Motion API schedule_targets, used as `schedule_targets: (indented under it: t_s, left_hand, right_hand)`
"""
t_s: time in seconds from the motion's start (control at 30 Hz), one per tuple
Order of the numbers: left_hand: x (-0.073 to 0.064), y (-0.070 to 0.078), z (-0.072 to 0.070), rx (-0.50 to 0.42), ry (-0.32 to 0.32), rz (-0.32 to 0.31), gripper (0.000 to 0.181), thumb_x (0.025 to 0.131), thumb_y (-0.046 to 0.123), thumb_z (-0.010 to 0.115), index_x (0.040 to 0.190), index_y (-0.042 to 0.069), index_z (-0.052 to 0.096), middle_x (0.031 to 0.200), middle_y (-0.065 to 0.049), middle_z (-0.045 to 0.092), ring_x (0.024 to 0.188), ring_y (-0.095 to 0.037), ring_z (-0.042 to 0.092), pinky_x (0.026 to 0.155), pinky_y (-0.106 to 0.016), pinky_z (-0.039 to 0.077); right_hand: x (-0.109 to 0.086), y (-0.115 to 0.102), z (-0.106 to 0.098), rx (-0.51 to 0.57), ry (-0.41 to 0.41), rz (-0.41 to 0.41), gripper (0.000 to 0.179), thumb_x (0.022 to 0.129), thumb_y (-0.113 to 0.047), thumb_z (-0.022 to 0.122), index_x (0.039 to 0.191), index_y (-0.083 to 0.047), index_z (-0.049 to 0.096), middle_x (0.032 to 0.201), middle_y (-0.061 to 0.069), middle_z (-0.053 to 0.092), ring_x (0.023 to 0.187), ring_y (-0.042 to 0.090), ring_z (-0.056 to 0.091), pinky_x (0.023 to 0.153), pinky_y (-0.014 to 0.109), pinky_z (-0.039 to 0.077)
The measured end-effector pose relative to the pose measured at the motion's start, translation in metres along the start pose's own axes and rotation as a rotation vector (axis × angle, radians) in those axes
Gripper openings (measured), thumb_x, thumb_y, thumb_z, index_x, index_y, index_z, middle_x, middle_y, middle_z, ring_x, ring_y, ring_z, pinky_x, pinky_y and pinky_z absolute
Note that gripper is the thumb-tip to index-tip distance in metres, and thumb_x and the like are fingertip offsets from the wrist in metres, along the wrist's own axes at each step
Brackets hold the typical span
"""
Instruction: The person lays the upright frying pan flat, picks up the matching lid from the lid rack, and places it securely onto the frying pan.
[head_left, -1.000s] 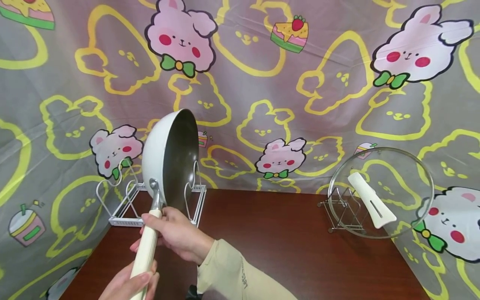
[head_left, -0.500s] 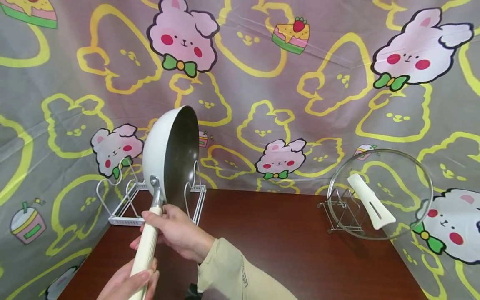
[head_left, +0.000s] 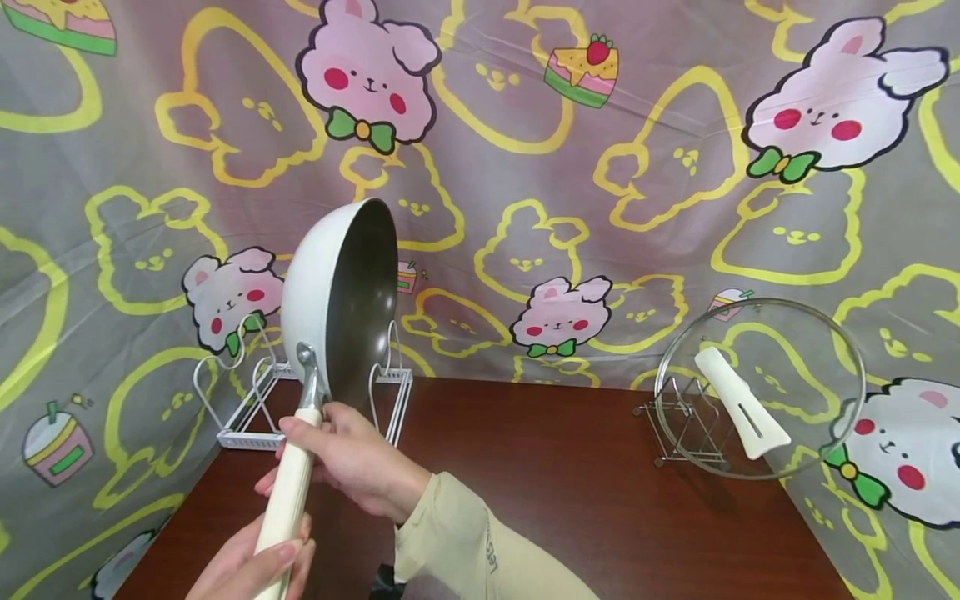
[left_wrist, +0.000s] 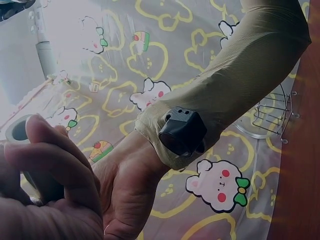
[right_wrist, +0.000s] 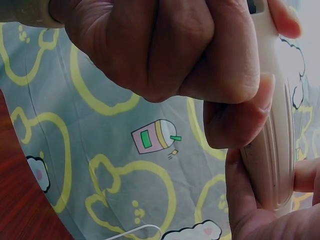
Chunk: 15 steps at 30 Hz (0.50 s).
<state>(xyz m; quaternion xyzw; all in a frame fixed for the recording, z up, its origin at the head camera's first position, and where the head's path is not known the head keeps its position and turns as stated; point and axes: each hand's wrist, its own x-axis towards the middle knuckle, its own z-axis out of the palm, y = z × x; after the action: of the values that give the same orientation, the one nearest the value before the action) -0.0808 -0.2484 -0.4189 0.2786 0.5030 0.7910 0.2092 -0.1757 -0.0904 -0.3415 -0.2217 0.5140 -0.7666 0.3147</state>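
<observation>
A deep wok (head_left: 311, 275), white outside and dark inside, stands on edge in the air, its open side facing right. Its cream handle (head_left: 288, 492) slants down toward me. My left hand (head_left: 251, 554) grips the lower part of that handle, thumb along the top. Higher up, close to the metal joint, my right hand (head_left: 363, 458) holds the handle with its thumb over it. In the right wrist view, curled fingers (right_wrist: 230, 122) lie against the handle (right_wrist: 272, 135), with the left hand below. Part of the white wire rack (head_left: 255, 440) is hidden behind the wok.
The white rack with looped dividers stands at the table's back left. At the right, a glass lid (head_left: 847, 392) with a cream handle leans upright in a small metal rack (head_left: 682, 425). A patterned cloth (head_left: 480, 175) hangs around the brown table (head_left: 570, 483).
The wok has risen slightly and its handle has shifted a little left, both hands moving with it and keeping their grip. The racks and the glass lid stay in place.
</observation>
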Motion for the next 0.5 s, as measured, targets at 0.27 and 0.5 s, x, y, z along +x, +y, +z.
schedule_targets:
  t_s: [0.27, 0.5]
  left_hand:
    - [0.002, 0.003, 0.001, -0.001, -0.038, 0.049, 0.063, 0.100, -0.011, 0.010, 0.123, 0.026, 0.055, 0.083, -0.025, 0.038, 0.063, -0.042, 0.023, 0.042, -0.048, 0.013]
    - [0.004, 0.011, 0.003, -0.005, -0.041, 0.024, 0.061, 0.101, -0.008, 0.010, 0.124, 0.026, 0.056, 0.083, -0.025, 0.038, 0.064, -0.042, 0.023, 0.044, -0.048, 0.012]
  right_hand:
    - [-0.001, -0.005, 0.002, 0.006, -0.006, -0.009, 0.015, 0.108, -0.022, 0.056, 0.109, -0.007, 0.052, 0.082, 0.007, 0.069, 0.112, 0.064, 0.057, 0.093, 0.035, 0.060]
    - [0.000, -0.011, 0.004, -0.001, 0.008, -0.013, 0.018, 0.107, -0.023, 0.056, 0.110, -0.005, 0.053, 0.098, 0.036, 0.070, 0.111, 0.062, 0.060, 0.093, 0.036, 0.060]
